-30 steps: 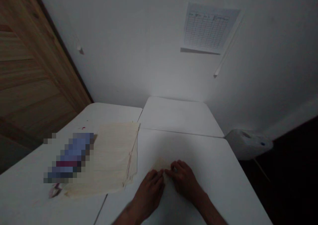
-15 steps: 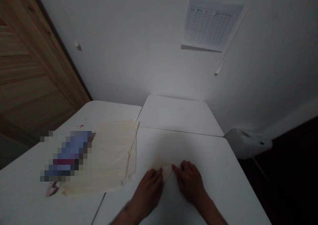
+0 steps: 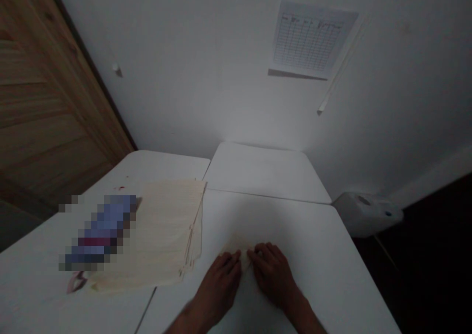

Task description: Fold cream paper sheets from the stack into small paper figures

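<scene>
Both my hands rest on the white table (image 3: 295, 226), fingertips together on a small pale cream piece of paper or cloth (image 3: 236, 244). My left hand (image 3: 220, 287) presses its left edge with the fingers bent. My right hand (image 3: 271, 274) pinches or presses its right edge, fingers curled. Most of the small piece is hidden under my fingers. To the left lies a stack of cream sheets (image 3: 165, 230).
A blurred blue and red object (image 3: 98, 230) lies left of the stack, with a small pink thing (image 3: 75, 282) by it. A second white table (image 3: 265, 169) adjoins at the back. A wooden door (image 3: 44, 107) stands left; a white appliance (image 3: 365, 211) sits right.
My right hand has slid left, back towards my left hand, so the fingertips meet again over the small piece. The view has shifted slightly.
</scene>
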The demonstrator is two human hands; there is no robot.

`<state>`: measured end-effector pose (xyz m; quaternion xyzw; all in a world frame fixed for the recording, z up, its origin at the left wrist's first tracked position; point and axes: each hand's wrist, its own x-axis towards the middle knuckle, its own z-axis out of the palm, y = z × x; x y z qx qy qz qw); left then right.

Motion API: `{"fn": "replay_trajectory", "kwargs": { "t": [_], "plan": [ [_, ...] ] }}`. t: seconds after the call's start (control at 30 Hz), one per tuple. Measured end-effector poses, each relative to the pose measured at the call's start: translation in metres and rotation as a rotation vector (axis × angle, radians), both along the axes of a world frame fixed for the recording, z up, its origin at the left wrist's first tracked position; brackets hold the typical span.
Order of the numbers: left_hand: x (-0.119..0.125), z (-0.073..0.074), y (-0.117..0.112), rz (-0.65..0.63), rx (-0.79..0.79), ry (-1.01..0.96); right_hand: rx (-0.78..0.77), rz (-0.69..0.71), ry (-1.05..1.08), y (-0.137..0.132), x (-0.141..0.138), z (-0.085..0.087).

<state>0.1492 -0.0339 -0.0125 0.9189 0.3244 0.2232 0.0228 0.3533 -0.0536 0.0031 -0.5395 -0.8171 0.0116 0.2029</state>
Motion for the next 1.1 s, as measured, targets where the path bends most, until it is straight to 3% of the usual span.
{"fn": "replay_trajectory", "kwargs": {
  "t": [0.2, 0.47, 0.87, 1.1],
  "plan": [
    [-0.002, 0.001, -0.004, 0.046, 0.019, 0.034, 0.004, -0.103, -0.006, 0.004, -0.014, 0.005],
    [0.0, -0.001, -0.01, 0.147, 0.093, 0.032, 0.076, -0.195, 0.059, 0.012, -0.029, -0.011],
    [-0.011, 0.004, -0.014, 0.235, 0.123, 0.013, 0.056, -0.141, 0.155, 0.011, -0.031, -0.014],
    [-0.012, 0.002, -0.015, 0.247, 0.162, 0.036, 0.019, 0.041, 0.107, 0.014, -0.03, -0.01]
  ]
}}
